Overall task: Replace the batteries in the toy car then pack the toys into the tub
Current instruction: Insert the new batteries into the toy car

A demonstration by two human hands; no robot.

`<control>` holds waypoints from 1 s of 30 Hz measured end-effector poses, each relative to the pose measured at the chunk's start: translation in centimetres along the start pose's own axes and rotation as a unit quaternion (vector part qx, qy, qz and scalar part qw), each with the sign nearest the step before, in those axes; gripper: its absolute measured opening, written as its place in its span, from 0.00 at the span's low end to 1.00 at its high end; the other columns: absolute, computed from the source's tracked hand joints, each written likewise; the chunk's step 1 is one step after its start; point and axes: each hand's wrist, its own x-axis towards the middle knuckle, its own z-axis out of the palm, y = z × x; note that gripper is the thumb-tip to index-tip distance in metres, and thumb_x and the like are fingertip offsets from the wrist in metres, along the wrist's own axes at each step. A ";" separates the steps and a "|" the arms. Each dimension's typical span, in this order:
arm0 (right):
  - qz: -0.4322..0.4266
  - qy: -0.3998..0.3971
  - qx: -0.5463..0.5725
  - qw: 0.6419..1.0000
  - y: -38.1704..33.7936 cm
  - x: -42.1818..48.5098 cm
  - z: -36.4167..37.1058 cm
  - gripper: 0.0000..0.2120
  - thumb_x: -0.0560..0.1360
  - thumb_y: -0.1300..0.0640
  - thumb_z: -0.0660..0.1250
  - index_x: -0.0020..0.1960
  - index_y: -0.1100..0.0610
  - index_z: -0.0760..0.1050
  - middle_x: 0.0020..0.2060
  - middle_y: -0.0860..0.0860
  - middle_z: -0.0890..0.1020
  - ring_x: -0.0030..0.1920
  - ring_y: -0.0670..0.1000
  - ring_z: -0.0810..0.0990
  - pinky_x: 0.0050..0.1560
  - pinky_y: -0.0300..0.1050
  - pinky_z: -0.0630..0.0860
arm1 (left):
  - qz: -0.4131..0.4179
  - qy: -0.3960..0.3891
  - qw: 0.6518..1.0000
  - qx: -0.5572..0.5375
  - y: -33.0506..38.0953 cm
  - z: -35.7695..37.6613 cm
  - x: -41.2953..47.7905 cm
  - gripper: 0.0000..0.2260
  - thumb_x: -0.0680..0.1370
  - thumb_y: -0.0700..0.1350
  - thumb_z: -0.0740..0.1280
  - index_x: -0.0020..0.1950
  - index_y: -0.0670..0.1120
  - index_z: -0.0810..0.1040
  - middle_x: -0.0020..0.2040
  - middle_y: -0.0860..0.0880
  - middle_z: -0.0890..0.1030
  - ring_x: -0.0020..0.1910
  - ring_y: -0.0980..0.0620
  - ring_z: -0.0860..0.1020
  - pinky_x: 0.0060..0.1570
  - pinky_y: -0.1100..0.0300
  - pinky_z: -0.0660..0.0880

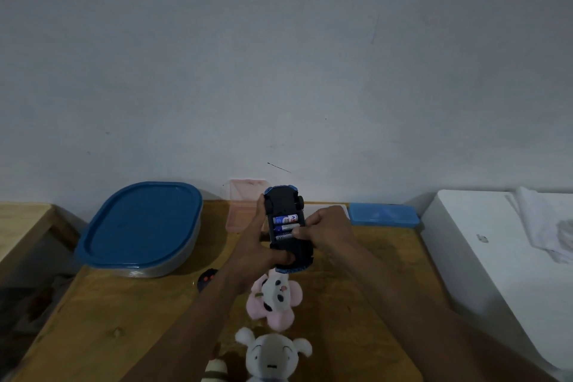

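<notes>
Against a bare pale wall, a toy car [286, 228] is being held belly-up above the wooden table [124, 313], clamped by the left hand [263, 253] while the right hand [325, 228] is pressing a battery [283, 237] home; left of the car, the tub [139, 226] is sitting lidded.

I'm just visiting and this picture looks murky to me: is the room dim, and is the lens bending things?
Head view: dim, flat light with a bluish cast, no glare; faint shadows beside the tub. The wide lens bows the table edges outward. The toy car in the left hand and right hand is fairly sharp, its battery labels partly legible; the plush toys look soft.
</notes>
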 end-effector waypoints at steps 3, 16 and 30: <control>0.002 0.003 -0.042 0.999 -0.1 -0.1 0.2 0.14 0.66 0.53 0.78 0.45 0.61 0.82 0.43 0.54 0.84 0.37 0.48 0.80 0.35 0.38 0.76 | -0.007 -0.007 1.000 -0.005 0.1 0.3 0.2 0.49 0.65 0.29 0.74 0.77 0.60 0.55 0.54 0.53 0.80 0.53 0.54 0.79 0.52 0.53 0.80; 0.018 0.011 -0.066 0.998 1.6 -3.2 -1.2 0.13 0.69 0.52 0.75 0.42 0.63 0.80 0.42 0.57 0.85 0.44 0.54 0.83 0.49 0.51 0.81 | -0.045 -0.105 0.992 -0.047 -0.6 1.5 -0.1 0.45 0.67 0.27 0.72 0.76 0.56 0.58 0.54 0.44 0.83 0.52 0.47 0.83 0.51 0.49 0.81; 0.068 0.017 -0.005 0.998 9.6 -8.3 -7.5 0.12 0.76 0.52 0.67 0.45 0.61 0.80 0.45 0.57 0.84 0.48 0.56 0.83 0.55 0.56 0.79 | -0.102 -0.149 0.981 -0.070 -2.6 9.9 -3.8 0.52 0.69 0.25 0.69 0.75 0.66 0.47 0.58 0.45 0.81 0.56 0.44 0.80 0.55 0.43 0.78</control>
